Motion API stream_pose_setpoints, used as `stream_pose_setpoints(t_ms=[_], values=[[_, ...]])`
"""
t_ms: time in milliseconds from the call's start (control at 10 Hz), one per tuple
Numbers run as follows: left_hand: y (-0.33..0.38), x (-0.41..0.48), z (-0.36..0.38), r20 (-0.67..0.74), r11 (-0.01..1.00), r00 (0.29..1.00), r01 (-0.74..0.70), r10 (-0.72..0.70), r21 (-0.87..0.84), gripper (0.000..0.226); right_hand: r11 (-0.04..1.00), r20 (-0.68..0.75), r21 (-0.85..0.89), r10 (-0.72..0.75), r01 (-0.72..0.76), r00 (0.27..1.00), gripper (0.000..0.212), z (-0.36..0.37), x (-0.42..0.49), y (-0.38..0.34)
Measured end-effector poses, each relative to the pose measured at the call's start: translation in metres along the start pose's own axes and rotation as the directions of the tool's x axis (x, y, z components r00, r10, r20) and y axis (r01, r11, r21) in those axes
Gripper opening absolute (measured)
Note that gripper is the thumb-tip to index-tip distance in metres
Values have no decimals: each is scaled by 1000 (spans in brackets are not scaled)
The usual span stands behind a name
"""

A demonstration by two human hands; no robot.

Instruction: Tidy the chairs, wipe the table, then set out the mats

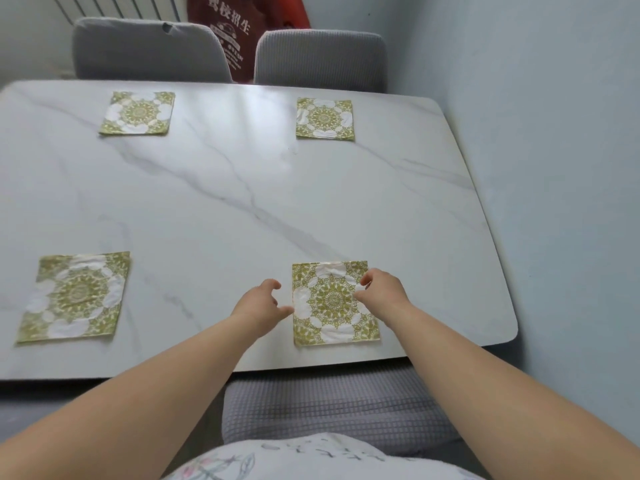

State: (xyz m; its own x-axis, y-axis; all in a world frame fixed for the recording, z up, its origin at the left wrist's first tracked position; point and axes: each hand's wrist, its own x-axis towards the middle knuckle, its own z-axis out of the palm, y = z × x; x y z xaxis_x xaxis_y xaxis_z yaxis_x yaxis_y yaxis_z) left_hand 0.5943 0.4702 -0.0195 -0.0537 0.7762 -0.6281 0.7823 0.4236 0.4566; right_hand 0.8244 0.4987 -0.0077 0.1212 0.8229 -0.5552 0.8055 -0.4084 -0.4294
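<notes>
Several green-and-white patterned mats lie flat on the white marble table (242, 188): one far left (138, 113), one far right (325, 118), one near left (74, 296) and one near right (333, 303). My left hand (261, 299) hovers at the left edge of the near right mat, fingers apart, thumb touching the mat's edge. My right hand (379, 287) rests over that mat's upper right part with fingers curled loosely. Neither hand grips the mat.
Two grey chairs (149, 48) (320, 58) stand pushed in at the far side. A grey padded chair seat (329, 407) sits just below the near table edge. A blue wall (554, 168) runs close along the table's right side. A dark red bag (228, 29) stands behind the chairs.
</notes>
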Motion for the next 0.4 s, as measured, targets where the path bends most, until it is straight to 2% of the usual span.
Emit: stream_pose_setpoints(t_ms=[100,300,400], values=[[9,14,-10,-67,995,993,-92,94,39,46,1000,-40,17,27,-26,999,30,-6,16,2],[32,62,-9,-80,973,980,-168,182,156,39,997,-18,59,60,-59,998,40,-12,65,4],[37,81,-5,-54,970,986,-147,160,193,34,999,5,29,45,-45,999,22,-8,87,7]])
